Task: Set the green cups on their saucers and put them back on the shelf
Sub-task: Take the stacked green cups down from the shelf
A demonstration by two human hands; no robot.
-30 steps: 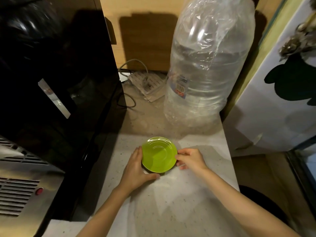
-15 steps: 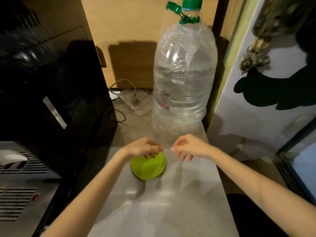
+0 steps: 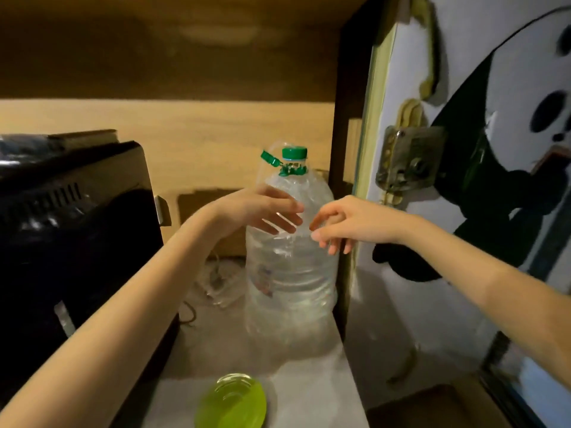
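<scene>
A green saucer (image 3: 231,403) lies flat on the pale counter (image 3: 315,396) at the bottom edge of the head view. Nothing rests on it and no green cup is in sight. My left hand (image 3: 262,211) and my right hand (image 3: 346,223) are raised well above the saucer, in front of the big water bottle. Both hands hold nothing, fingers loosely spread, fingertips almost meeting. A wooden shelf underside (image 3: 170,47) spans the top of the view.
A large clear water bottle (image 3: 290,273) with a green cap stands at the back of the counter. A black appliance (image 3: 71,236) fills the left side. Cables (image 3: 216,282) lie behind the bottle. A door with a panda picture (image 3: 494,180) is on the right.
Both hands let go of the saucer and rose away from it toward the bottle's upper part. The camera tilted upward, so the saucer now sits at the bottom edge.
</scene>
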